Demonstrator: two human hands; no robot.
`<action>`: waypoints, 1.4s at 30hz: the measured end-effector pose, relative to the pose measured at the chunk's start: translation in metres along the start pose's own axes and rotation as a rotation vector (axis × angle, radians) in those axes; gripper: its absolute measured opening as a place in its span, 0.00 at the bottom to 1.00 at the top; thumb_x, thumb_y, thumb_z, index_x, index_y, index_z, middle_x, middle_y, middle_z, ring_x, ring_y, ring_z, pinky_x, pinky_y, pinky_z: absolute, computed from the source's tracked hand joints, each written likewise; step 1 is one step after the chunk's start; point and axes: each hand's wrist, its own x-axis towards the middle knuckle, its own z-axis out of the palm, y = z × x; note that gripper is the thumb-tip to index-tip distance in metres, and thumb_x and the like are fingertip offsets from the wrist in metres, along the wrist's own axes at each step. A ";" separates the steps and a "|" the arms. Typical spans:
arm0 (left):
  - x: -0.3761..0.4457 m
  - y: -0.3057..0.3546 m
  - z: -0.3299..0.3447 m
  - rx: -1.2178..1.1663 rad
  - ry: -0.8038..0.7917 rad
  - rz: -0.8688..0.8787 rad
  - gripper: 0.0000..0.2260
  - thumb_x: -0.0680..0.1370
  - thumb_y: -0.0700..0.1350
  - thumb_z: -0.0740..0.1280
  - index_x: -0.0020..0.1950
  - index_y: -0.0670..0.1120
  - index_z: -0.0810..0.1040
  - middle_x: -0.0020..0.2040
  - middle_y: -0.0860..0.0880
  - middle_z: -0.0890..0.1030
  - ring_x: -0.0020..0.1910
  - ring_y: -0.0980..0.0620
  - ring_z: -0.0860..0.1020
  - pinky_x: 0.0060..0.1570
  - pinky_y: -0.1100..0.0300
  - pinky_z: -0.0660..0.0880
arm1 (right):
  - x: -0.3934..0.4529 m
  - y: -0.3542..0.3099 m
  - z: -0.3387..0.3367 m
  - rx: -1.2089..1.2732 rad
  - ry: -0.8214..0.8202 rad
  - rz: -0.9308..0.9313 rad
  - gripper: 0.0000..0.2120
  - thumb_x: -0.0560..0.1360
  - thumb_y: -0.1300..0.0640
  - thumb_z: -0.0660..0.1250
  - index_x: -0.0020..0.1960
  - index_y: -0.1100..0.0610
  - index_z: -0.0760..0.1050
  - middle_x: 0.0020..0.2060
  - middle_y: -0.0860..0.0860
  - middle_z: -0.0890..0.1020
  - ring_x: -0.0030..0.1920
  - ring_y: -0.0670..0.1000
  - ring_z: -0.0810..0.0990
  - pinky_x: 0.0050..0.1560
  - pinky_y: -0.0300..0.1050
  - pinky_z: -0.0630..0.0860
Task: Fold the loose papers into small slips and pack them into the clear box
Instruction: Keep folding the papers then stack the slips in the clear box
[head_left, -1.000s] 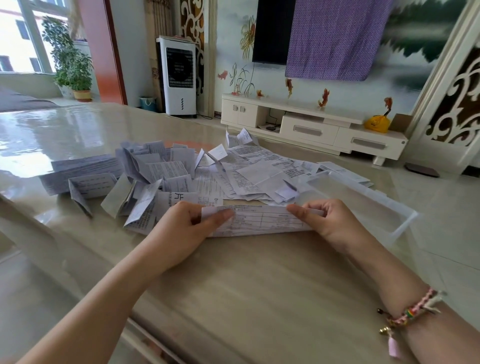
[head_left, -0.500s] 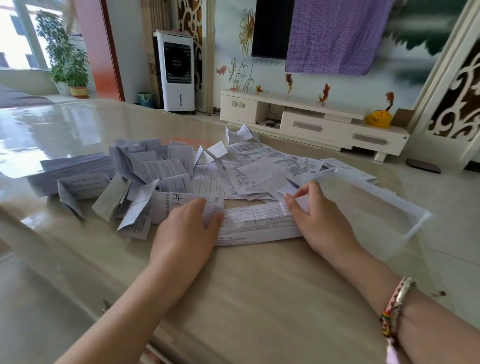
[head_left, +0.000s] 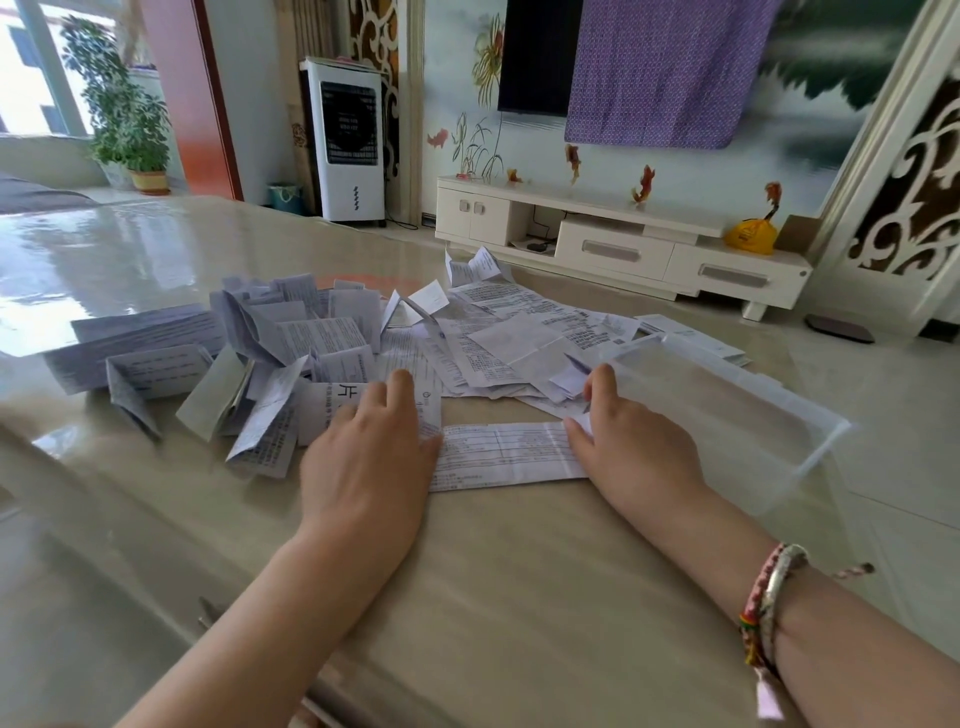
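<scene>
Fingers flat; folded paper long axis left-right.

One large printed character, 片, can be read on a folded slip lying just left of the left hand's fingers. The strip of paper between the two hands carries ruled lines of print too small to read, and the print on the other papers beyond the fingers is likewise illegible

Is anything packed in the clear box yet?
No: the clear box shows only bare walls and floor, while the folded paper lies on the table under both hands.
</scene>
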 end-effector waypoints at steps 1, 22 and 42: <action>0.000 0.000 0.001 0.014 0.007 0.024 0.16 0.79 0.53 0.63 0.63 0.51 0.62 0.59 0.51 0.70 0.56 0.47 0.72 0.43 0.56 0.68 | 0.000 0.000 -0.001 -0.007 -0.002 -0.001 0.19 0.82 0.46 0.54 0.66 0.56 0.57 0.39 0.48 0.72 0.34 0.53 0.70 0.26 0.43 0.57; 0.001 -0.012 0.026 -0.320 -0.121 0.509 0.20 0.76 0.64 0.52 0.59 0.64 0.79 0.58 0.62 0.78 0.54 0.52 0.73 0.53 0.51 0.75 | -0.023 0.020 -0.020 0.370 -0.259 -0.224 0.33 0.67 0.28 0.60 0.69 0.40 0.65 0.67 0.37 0.66 0.66 0.42 0.63 0.64 0.39 0.63; 0.002 -0.013 0.029 -0.472 -0.070 0.660 0.12 0.73 0.43 0.66 0.51 0.58 0.82 0.55 0.61 0.80 0.52 0.56 0.75 0.51 0.63 0.72 | -0.021 0.009 -0.035 0.868 0.315 -0.214 0.11 0.67 0.44 0.73 0.49 0.43 0.78 0.48 0.42 0.80 0.56 0.44 0.71 0.51 0.26 0.63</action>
